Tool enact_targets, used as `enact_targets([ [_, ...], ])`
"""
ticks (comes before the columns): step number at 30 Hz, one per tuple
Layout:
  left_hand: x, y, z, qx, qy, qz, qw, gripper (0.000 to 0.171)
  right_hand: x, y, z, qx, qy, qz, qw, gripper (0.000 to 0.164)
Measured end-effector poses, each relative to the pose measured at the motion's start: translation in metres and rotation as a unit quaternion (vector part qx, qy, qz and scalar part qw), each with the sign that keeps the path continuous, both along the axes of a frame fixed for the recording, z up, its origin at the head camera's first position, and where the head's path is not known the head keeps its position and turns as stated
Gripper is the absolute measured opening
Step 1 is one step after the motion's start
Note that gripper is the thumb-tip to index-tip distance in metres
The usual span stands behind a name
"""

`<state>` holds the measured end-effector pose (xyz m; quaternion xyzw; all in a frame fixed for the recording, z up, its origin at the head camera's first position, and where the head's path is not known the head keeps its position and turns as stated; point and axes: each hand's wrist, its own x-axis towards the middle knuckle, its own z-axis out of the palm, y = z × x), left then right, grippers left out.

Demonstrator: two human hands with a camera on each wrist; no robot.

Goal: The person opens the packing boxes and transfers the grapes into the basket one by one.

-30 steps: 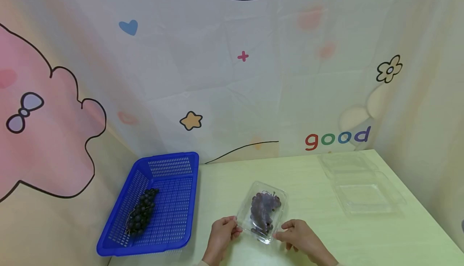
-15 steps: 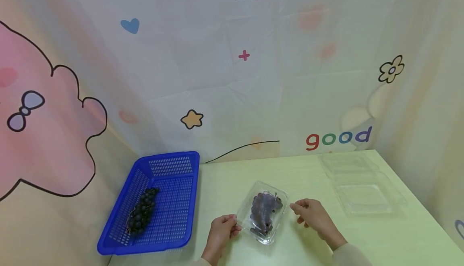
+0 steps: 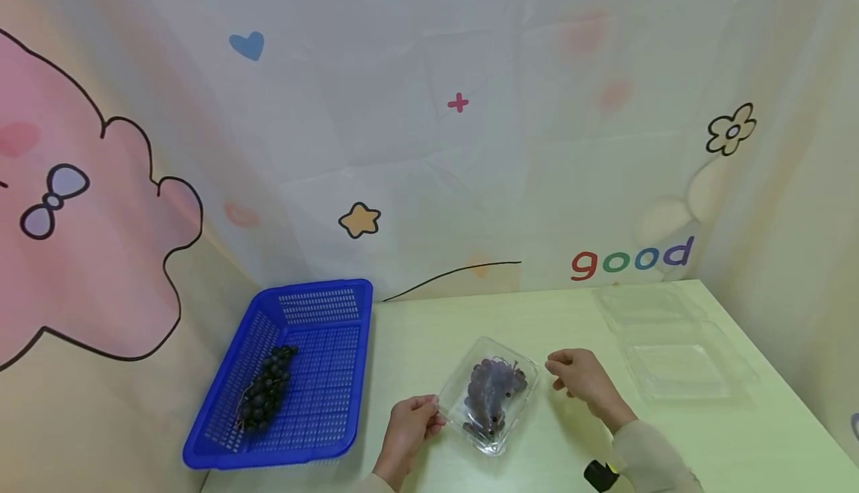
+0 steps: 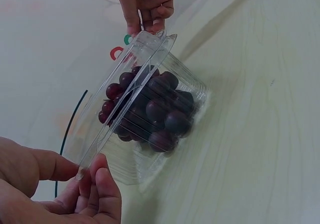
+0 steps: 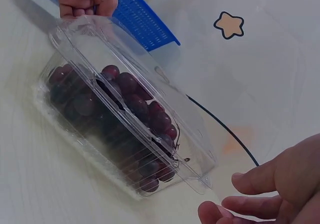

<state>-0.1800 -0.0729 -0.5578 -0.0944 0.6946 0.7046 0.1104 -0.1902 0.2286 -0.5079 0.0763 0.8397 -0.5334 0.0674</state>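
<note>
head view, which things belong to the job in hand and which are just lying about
Seemingly part of the job:
bunch of grapes in the lidded clear box
left hand, pinching the box's edge
right hand, beside the box

Untouched, seemingly just lying about:
blue basket with a dark bunch
open clear container
printed backdrop

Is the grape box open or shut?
Shut: the clear lid covers the grapes, its rim along that of the box. Whether it's snapped, I can't tell.
</note>
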Motion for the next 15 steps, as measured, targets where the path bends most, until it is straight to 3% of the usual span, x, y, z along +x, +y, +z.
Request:
enact_targets([
  [15,0.000,-0.002,0.004,0.004,-0.003,-0.005,1.0000,0.025,-0.013,-0.007,-0.009,0.014,-0.011,0.021,1.000,0.030],
])
